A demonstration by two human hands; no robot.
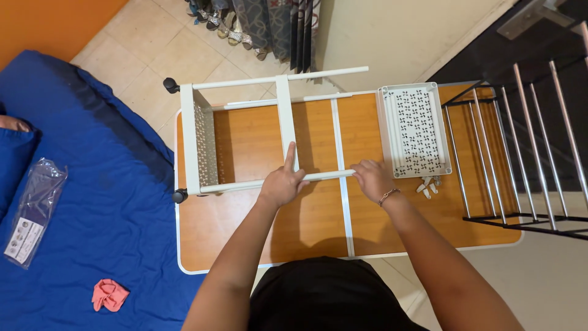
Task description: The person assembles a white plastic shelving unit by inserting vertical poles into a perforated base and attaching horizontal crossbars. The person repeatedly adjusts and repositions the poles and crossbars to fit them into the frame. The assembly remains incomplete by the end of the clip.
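- One white metal cart frame (245,132) under the fingers, two black castor wheels (179,196) showing on it.
- One white perforated plastic tray (415,130) right of the fingers.
- One black metal rack (514,147) beyond it.
- One clear plastic bag (33,211) and one pink cloth (109,295), far left.

— What can't you make out?
— The black metal rack (520,141) at three o'clock runs off the edge; small white parts (427,187) beside the perforated tray (415,129) are too tiny to identify.

Rack frame (245,132) on table (318,227), tray (415,130) right of it (small clips (427,186) in front), mattress (98,202) left
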